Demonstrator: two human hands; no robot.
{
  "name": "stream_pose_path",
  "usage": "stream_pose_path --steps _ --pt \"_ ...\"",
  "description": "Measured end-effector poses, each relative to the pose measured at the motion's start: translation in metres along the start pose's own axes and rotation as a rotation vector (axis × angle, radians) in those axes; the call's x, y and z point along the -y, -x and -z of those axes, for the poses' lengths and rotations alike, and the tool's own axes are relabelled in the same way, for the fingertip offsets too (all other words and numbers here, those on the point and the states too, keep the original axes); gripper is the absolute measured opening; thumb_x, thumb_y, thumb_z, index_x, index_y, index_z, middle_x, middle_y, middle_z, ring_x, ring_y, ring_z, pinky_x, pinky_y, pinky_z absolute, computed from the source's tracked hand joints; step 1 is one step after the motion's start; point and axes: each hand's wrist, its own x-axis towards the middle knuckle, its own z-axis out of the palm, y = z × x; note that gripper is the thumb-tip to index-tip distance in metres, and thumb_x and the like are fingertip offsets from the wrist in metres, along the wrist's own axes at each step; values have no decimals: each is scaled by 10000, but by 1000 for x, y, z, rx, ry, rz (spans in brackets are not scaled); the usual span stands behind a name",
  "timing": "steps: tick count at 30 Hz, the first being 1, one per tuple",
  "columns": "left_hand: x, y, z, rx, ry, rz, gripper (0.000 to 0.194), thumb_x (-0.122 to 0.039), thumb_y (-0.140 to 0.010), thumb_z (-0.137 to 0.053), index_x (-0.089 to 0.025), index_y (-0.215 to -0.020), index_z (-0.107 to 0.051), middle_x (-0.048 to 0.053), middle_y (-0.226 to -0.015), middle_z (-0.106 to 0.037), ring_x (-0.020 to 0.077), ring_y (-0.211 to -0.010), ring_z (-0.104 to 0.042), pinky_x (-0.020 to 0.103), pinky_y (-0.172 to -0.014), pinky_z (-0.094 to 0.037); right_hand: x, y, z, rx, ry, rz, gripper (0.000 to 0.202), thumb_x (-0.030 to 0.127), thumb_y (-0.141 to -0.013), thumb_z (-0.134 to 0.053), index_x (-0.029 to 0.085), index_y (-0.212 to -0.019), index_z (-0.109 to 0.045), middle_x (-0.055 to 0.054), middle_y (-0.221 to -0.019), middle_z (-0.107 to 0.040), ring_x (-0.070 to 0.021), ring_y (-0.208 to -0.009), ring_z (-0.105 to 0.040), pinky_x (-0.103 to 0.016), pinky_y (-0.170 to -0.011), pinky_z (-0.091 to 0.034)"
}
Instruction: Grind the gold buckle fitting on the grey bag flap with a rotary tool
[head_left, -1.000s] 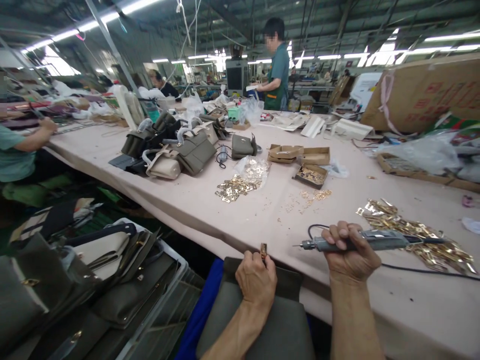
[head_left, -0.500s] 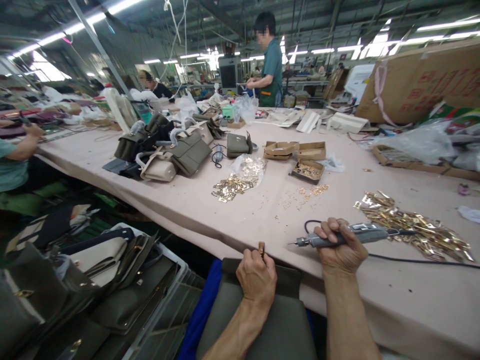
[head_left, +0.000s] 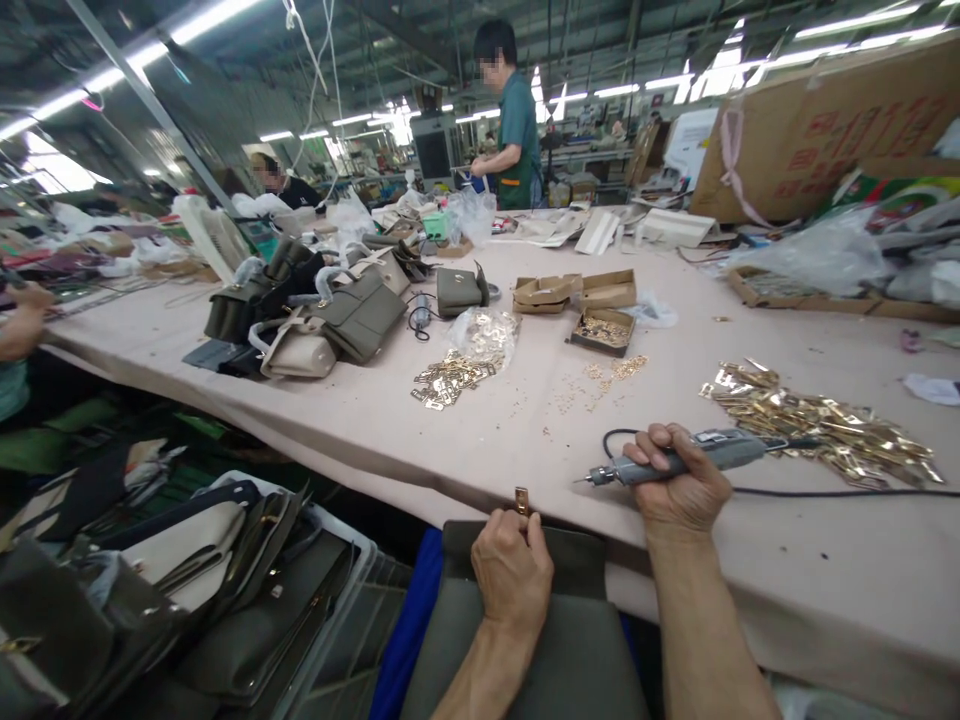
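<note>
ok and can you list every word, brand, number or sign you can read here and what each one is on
No text is clear enough to quote.
Large cardboard box: printed in red, too blurred to read.
Green-and-red packaging: any lettering is too blurred to read.
Grey tool in the right hand: what may be a label, too small to read.

The left hand (head_left: 514, 572) held a gold fitting (head_left: 522, 499) at a grey bag's (head_left: 577, 655) edge; the right hand (head_left: 677, 482) gripped a screwdriver (head_left: 729, 450) near gold plates (head_left: 817, 424) on the table (head_left: 465, 455).
</note>
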Motion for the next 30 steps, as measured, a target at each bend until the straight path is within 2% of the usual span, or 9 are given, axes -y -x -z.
stream_pose_path --steps 3,7,10,12,16,20,25,30 --pt "4 3 2 -27 100 25 91 -189 -846 -744 -193 -825 -656 58 -829 -684 235 -772 -677 316 -712 -467 0 -1 2 -37 -12 -7 245 172 -690 -818 145 -720 -577 29 -768 -550 -50 -536 -404 -231 -545 -461" --pt "6 3 5 -113 160 28 201 -202 -842 -745 -170 -1014 -647 81 -932 -681 218 -735 -664 322 -731 -509 0 -3 3 -35 -24 -2 260 161 -680 -819 148 -729 -564 33 -768 -547 -50 -536 -412 -231 -551 -468" --pt "7 1 7 -104 225 35 254 -197 -840 -723 -168 -1079 -640 116 -1010 -714 254 -819 -715 336 -765 -539 0 -2 3 -55 -18 2 269 175 -690 -832 149 -747 -570 35 -774 -549 -48 -542 -420 -224 -556 -472" --pt "8 -1 7 -53 329 88 228 -212 -846 -699 -180 -1065 -646 116 -1013 -744 270 -834 -747 325 -729 -554 0 -3 3 -75 -35 -9 282 181 -693 -838 150 -753 -564 37 -778 -548 -46 -544 -422 -217 -555 -472" --pt "14 -9 1 147 616 263 99 -276 -885 -600 -187 -921 -624 75 -842 -763 193 -518 -712 264 -523 -515 1 -6 4 -84 -80 9 328 156 -668 -845 155 -742 -526 46 -770 -531 -40 -538 -421 -205 -552 -473" --pt "24 -18 -4 220 802 346 170 -335 -813 -643 -169 -843 -617 61 -679 -737 165 -398 -645 211 -398 -425 3 -16 -1 -158 -77 47 316 126 -647 -824 155 -744 -525 40 -771 -551 -39 -535 -437 -205 -553 -486" --pt "35 -27 -6 337 891 436 274 -368 -737 -696 -104 -810 -713 38 -455 -636 146 -326 -561 182 -335 -333 -2 -38 -13 -251 -39 55 254 117 -659 -777 151 -774 -553 32 -773 -574 -44 -540 -457 -205 -559 -500" --pt "39 -30 -4 414 995 434 342 -388 -727 -723 -69 -849 -744 74 -519 -685 150 -374 -603 194 -375 -425 -22 -54 -18 -270 12 2 251 105 -685 -760 169 -789 -541 46 -759 -583 -51 -523 -462 -209 -543 -502"
